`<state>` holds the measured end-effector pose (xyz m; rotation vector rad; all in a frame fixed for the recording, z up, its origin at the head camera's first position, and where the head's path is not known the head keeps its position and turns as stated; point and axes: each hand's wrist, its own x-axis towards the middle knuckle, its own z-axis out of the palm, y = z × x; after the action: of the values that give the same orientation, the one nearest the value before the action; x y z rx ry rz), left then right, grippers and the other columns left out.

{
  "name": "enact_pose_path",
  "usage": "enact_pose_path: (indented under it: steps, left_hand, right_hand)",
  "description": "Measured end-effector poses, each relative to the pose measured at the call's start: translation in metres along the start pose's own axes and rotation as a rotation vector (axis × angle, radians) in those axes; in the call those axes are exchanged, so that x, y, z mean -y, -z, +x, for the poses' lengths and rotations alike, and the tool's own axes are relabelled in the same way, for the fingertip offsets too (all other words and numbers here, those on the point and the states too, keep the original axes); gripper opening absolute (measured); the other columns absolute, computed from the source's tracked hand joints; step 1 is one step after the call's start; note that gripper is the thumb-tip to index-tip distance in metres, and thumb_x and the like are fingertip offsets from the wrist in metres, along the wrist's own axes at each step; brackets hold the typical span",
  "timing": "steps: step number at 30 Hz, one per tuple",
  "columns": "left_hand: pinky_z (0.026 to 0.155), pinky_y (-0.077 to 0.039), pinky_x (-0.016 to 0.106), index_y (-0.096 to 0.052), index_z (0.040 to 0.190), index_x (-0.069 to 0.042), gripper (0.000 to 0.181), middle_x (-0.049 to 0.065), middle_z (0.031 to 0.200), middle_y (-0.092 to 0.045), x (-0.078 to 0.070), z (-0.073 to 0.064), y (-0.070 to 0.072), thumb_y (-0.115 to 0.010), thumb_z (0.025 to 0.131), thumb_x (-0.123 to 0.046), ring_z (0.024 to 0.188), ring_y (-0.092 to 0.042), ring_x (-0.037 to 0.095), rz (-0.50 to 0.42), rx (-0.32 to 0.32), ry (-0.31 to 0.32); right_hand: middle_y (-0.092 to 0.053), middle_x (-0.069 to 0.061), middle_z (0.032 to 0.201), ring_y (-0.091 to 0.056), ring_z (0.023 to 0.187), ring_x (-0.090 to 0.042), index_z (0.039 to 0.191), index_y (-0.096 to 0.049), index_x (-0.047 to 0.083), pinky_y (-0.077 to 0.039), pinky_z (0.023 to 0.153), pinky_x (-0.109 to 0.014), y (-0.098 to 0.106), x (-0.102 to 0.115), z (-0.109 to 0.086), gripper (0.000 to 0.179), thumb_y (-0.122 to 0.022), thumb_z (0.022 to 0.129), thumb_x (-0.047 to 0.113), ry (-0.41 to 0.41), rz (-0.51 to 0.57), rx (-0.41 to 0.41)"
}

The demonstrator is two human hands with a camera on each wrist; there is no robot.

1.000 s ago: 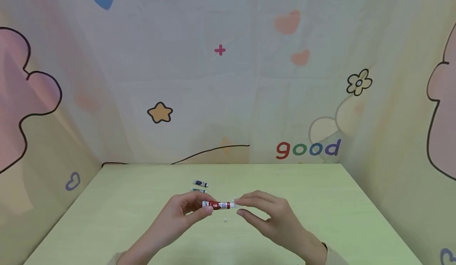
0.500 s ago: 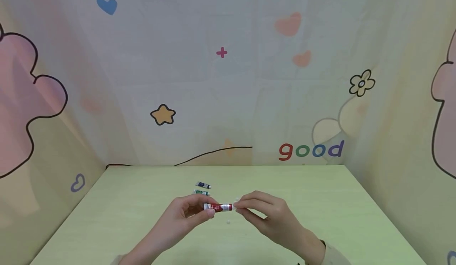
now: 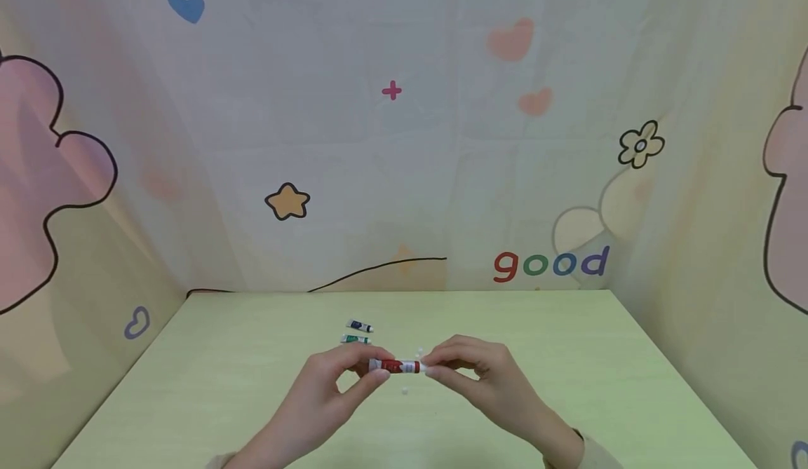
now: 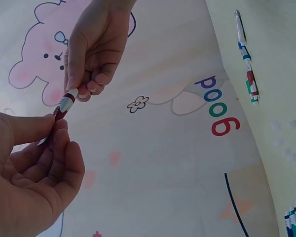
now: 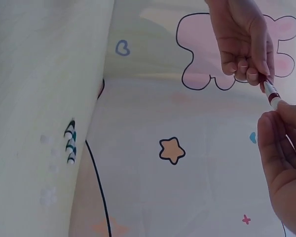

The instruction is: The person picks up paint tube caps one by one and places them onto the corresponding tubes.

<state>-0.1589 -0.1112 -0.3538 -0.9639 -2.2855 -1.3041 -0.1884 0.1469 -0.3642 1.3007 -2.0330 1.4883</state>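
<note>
A small red and silver paint tube [image 3: 399, 366] is held level above the table. My left hand [image 3: 331, 381] pinches its flat end between thumb and fingers. My right hand [image 3: 482, 371] has thumb and fingertips at the other end, on the white cap [image 4: 73, 92], which the right fingers partly cover in the head view. The right wrist view shows the tube [image 5: 270, 93] bridging the two hands, its white end at the right thumb. Behind the left hand lie a dark blue tube [image 3: 360, 326] and a green tube [image 3: 356, 339].
Small white bits [image 3: 419, 352] lie on the pale green table [image 3: 536, 406] beyond the hands, and another white bit [image 3: 405, 390] lies nearer. More tubes [image 4: 246, 64] show in the left wrist view. A printed curtain [image 3: 353, 139] closes off the back and sides.
The right fingers have closed in on the tube's white end, where a gap showed between thumb and fingers a second ago. The tube and left hand have shifted slightly right.
</note>
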Motion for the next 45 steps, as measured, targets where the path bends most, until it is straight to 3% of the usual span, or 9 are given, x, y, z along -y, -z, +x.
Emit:
enact_pose_path:
  steps: [5, 11, 15, 22, 25, 28, 35, 41, 45]
  left_hand:
    - [0.073, -0.052, 0.024, -0.071, 0.113, -0.022, 0.018, -0.012, 0.1, -0.069, -0.003, 0.0, -0.003, -0.069, 0.097, -0.014, 0.084, -0.059, 0.003, 0.085, -0.047, -0.18]
    - [0.073, -0.052, 0.023, -0.07, 0.114, -0.021, 0.019, -0.01, 0.099, -0.069, -0.001, 0.001, -0.003, -0.069, 0.097, -0.014, 0.084, -0.06, 0.004, 0.097, -0.056, -0.233]
    - [0.073, -0.052, 0.025, -0.071, 0.113, -0.024, 0.02, -0.013, 0.097, -0.069, 0.004, -0.001, 0.0, -0.071, 0.096, -0.015, 0.083, -0.061, 0.005, 0.05, -0.044, -0.163]
    - [0.075, -0.051, 0.031, -0.074, 0.109, -0.029, 0.014, -0.011, 0.091, -0.071, 0.009, 0.0, 0.005, -0.071, 0.096, -0.032, 0.082, -0.067, 0.012, -0.109, 0.041, 0.2]
    - [0.078, -0.05, 0.032, -0.074, 0.11, -0.025, 0.017, -0.004, 0.094, -0.072, 0.012, 0.001, 0.004, -0.07, 0.096, -0.034, 0.087, -0.069, 0.016, -0.183, 0.084, 0.298]
    - [0.08, -0.051, 0.031, -0.075, 0.111, -0.019, 0.019, 0.002, 0.099, -0.071, 0.014, 0.002, 0.002, -0.07, 0.097, -0.03, 0.089, -0.068, 0.019, -0.261, 0.11, 0.339]
    - [0.08, -0.053, 0.028, -0.073, 0.113, -0.009, 0.022, 0.011, 0.104, -0.068, 0.019, 0.002, -0.003, -0.07, 0.097, -0.022, 0.085, -0.064, 0.017, -0.407, 0.145, 0.386]
    - [0.081, -0.053, 0.029, -0.073, 0.113, -0.011, 0.021, 0.008, 0.102, -0.069, 0.017, 0.0, -0.005, -0.07, 0.097, -0.023, 0.087, -0.066, 0.019, -0.375, 0.13, 0.366]
    - [0.08, -0.052, 0.029, -0.074, 0.112, -0.019, 0.019, -0.001, 0.098, -0.071, 0.016, -0.002, -0.008, -0.07, 0.096, -0.029, 0.089, -0.067, 0.017, -0.267, 0.094, 0.301]
  right_hand:
    - [-0.073, -0.007, 0.103, -0.069, 0.092, -0.022, 0.109, -0.075, 0.008, -0.058, 0.08, -0.034, 0.004, 0.005, -0.001, 0.017, -0.068, 0.095, 0.001, -0.157, 0.134, 0.023]
    - [-0.073, -0.006, 0.103, -0.07, 0.092, -0.024, 0.107, -0.076, 0.012, -0.058, 0.082, -0.034, 0.005, 0.009, -0.001, 0.013, -0.069, 0.096, 0.009, -0.294, 0.166, 0.03]
    - [-0.072, -0.004, 0.103, -0.068, 0.092, -0.02, 0.11, -0.074, 0.015, -0.058, 0.08, -0.034, 0.003, 0.011, -0.002, 0.016, -0.07, 0.096, 0.008, -0.227, 0.1, 0.028]
    - [-0.069, -0.002, 0.107, -0.065, 0.095, -0.013, 0.116, -0.07, 0.013, -0.057, 0.076, -0.031, -0.001, 0.006, -0.002, 0.03, -0.077, 0.088, 0.003, 0.12, -0.187, -0.006]
    - [-0.068, -0.002, 0.108, -0.067, 0.096, -0.013, 0.115, -0.07, 0.009, -0.056, 0.079, -0.027, -0.005, 0.002, -0.002, 0.027, -0.076, 0.089, 0.004, 0.25, -0.286, -0.014]
    - [-0.068, -0.002, 0.108, -0.068, 0.095, -0.014, 0.113, -0.07, 0.008, -0.054, 0.083, -0.023, -0.007, -0.001, -0.001, 0.02, -0.073, 0.093, 0.007, 0.312, -0.33, -0.023]
    - [-0.07, -0.001, 0.103, -0.069, 0.091, -0.012, 0.108, -0.072, 0.009, -0.054, 0.081, -0.02, -0.008, -0.005, -0.002, 0.013, -0.071, 0.095, 0.009, 0.327, -0.329, -0.041]
    - [-0.072, -0.004, 0.1, -0.07, 0.087, -0.013, 0.109, -0.073, 0.007, -0.056, 0.076, -0.022, -0.008, -0.008, -0.003, 0.017, -0.074, 0.092, 0.004, 0.337, -0.286, -0.053]
    - [-0.074, -0.004, 0.099, -0.07, 0.088, -0.014, 0.109, -0.074, 0.008, -0.057, 0.074, -0.023, -0.007, -0.01, -0.004, 0.027, -0.077, 0.085, -0.004, 0.248, -0.212, -0.05]
